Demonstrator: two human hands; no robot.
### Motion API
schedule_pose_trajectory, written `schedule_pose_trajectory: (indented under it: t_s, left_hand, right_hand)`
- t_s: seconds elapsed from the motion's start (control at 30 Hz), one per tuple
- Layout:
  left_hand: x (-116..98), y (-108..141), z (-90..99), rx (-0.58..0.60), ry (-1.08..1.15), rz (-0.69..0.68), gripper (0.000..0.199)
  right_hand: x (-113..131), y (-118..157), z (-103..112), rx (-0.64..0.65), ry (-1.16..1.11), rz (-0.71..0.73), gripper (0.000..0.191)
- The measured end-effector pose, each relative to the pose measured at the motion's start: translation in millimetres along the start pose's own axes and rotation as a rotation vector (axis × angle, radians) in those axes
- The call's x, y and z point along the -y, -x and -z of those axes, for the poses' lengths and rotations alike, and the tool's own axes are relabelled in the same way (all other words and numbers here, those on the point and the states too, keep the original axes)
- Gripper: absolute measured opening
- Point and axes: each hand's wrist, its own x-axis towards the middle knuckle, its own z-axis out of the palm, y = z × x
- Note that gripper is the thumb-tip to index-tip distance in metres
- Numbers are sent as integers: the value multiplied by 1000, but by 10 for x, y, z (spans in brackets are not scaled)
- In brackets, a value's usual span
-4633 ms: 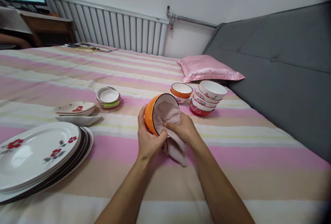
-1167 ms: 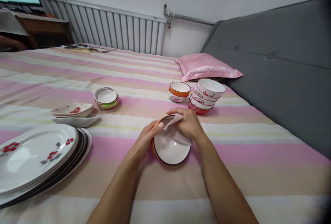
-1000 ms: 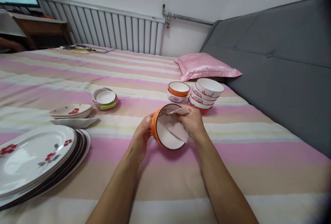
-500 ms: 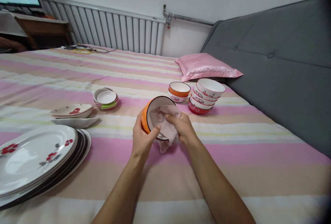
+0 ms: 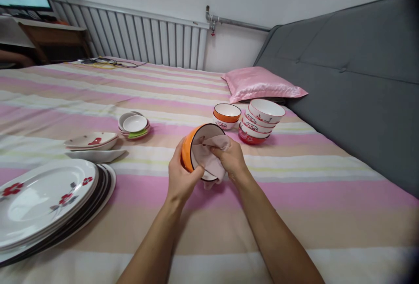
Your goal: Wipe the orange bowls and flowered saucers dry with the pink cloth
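My left hand (image 5: 183, 174) is part-closed around the outer wall of the orange bowl (image 5: 187, 150), thumb at the lower rim, fingers wrapped behind the wall and largely hidden. My right hand (image 5: 233, 159) is closed on the cloth (image 5: 209, 161), pinching it at the bowl's mouth.

Clock positions, referenced to the orange bowl:
- 1 o'clock: short bowl stack (image 5: 226, 119), 2 bowls, orange over white; beyond it, 1 pink pillow (image 5: 262, 84).
- 2 o'clock: tall bowl stack (image 5: 258, 122), 4 bowls, 3 white over 1 red.
- 8 o'clock: plate stack (image 5: 42, 201); several units, exact count not readable.
- 9 o'clock: long dishes (image 5: 93, 144), at least 3.
- 10 o'clock: small dishes (image 5: 135, 124), several nested; count not readable.

Held units: 1 bowl, 1 cloth. The orange bowl is centred between my hands above the striped bedsheet (image 5: 212, 231), tilted, its mouth turned toward my right hand. Exterior: glossy orange. Rim: black. Interior: white, partly covered by the cloth. The cloth is pale pink, crumpled, with its lower edge hanging over the rim at 5 o'clock.
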Motion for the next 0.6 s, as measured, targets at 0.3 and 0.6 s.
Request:
schedule_pose_trajectory:
  t_s: [0.3, 0.6]
  left_hand:
    - [-51, 11, 36, 89, 58, 98, 61]
    - [-13, -5, 85, 228, 100, 224, 57]
  right_hand:
    - [32, -58, 110, 45, 164, 179, 35]
    - [229, -62, 253, 135, 338, 279, 43]
